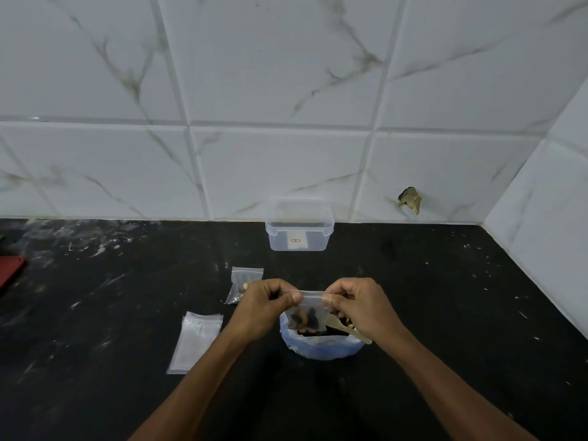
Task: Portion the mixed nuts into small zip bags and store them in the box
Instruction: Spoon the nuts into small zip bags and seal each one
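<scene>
A small clear zip bag (307, 313) with dark and tan nuts inside hangs between my hands. My left hand (264, 305) pinches its top left corner and my right hand (356, 305) pinches its top right corner. Just below it sits the bluish plastic bag of mixed nuts (321, 346), with a pale wooden spoon (348, 329) resting in it. A filled zip bag (241, 283) lies on the counter behind my left hand, partly hidden by it. Several empty zip bags (195, 342) lie stacked at the left. The clear plastic box (299, 227) stands open by the wall.
The black counter (445, 297) carries white smears and specks. A white marble-tiled wall runs along the back and meets a side wall at the right corner. A red object (11, 270) pokes in at the left edge. A chipped hole (409, 198) marks the wall.
</scene>
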